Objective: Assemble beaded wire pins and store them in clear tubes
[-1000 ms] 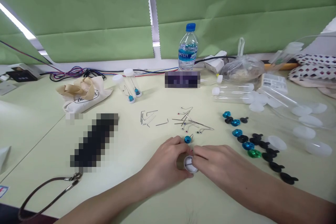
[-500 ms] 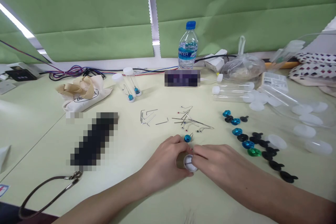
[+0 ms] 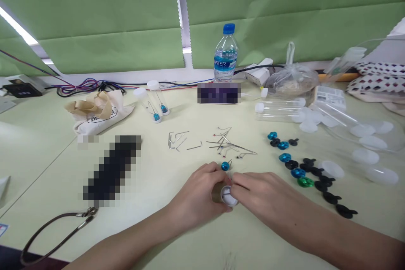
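My left hand (image 3: 201, 190) is wrapped round a clear plastic tube (image 3: 228, 201) whose white cap end shows through the opening facing me. At its rim, the fingers of my right hand (image 3: 253, 190) pinch a thin metal wire (image 3: 227, 195); a stretch of it crosses the opening, and a small reddish tip shows by my fingertips. Just beyond both hands sits a blue knob-like piece (image 3: 225, 166) with a thin wire beside it. Further off lie several thin wires with small beaded ends (image 3: 229, 145) and several bent metal rods (image 3: 177, 140).
Blue, green and black knobs (image 3: 298, 173) lie to the right, with white caps (image 3: 365, 156) and clear tubes (image 3: 280, 109) beyond. Two capped tubes (image 3: 155, 103) stand at back left, near a cloth pouch (image 3: 99, 114). A water bottle (image 3: 225, 59) stands behind.
Both hands keep nearly the same hold and position. The whole view has shifted very slightly; nothing else visibly differs.
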A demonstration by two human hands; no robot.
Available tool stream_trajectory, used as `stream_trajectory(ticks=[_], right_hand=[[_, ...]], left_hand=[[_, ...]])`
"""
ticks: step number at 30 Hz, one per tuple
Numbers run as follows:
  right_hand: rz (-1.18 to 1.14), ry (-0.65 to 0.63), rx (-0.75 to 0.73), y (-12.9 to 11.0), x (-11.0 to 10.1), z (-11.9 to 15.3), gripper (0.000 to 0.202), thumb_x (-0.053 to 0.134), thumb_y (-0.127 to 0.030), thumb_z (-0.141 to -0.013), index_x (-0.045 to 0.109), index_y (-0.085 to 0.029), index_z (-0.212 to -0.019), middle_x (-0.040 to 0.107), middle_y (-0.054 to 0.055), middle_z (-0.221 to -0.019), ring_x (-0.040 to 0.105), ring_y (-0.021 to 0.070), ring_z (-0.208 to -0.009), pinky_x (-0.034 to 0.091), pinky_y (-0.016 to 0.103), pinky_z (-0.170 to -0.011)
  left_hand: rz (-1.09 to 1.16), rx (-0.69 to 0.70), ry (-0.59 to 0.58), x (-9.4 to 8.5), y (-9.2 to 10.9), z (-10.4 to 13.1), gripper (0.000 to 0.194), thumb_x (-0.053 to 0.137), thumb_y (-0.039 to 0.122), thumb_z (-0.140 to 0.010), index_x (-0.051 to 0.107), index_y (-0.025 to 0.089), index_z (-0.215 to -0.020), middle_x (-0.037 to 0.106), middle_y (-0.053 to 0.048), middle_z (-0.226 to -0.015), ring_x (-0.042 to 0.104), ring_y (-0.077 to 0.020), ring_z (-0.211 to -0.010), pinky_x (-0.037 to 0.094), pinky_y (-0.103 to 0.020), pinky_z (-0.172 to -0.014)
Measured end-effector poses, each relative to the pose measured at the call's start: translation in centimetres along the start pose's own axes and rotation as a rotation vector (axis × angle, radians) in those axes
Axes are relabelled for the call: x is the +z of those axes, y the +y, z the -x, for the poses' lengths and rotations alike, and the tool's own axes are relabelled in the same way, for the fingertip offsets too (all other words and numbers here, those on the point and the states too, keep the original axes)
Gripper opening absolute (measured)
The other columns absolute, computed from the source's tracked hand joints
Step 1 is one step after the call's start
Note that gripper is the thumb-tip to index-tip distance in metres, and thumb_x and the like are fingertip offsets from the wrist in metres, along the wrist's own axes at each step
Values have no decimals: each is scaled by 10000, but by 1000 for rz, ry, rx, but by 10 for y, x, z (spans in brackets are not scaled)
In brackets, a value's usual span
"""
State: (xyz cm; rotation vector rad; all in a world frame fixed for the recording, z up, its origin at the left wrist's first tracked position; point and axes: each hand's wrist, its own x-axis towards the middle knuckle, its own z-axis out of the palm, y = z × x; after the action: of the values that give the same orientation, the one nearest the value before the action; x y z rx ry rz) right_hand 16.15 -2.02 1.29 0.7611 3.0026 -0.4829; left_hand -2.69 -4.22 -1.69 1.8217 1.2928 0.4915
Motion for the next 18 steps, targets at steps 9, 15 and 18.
stream_trajectory(ticks=[9,15,18], right_hand=[[-29,5,-23,-1,1,3,133,516,-80,-802,586,-163,-877,580,55,-822,539,172,-722,369,280,-594],[-19,13,-9,-1,0,1,132,523,-78,-797,589,-163,-873,582,55,-826,548,178,-738,378,285,-610],[-19,17,-13,0,0,1,124,523,-84,-799,589,-162,-869,582,55,-822,548,178,-733,379,283,-604]], left_hand=[[-9,17,4,1,1,-1,203,707,167,-644,582,212,-798,562,-12,-862,531,-194,-837,423,-295,-675],[0,16,-1,1,1,-1,213,716,196,-654,595,220,-827,560,-11,-893,529,-193,-851,426,-296,-689],[-1,15,-5,1,0,-1,220,715,176,-646,602,220,-830,563,-16,-892,529,-202,-861,427,-301,-694]])
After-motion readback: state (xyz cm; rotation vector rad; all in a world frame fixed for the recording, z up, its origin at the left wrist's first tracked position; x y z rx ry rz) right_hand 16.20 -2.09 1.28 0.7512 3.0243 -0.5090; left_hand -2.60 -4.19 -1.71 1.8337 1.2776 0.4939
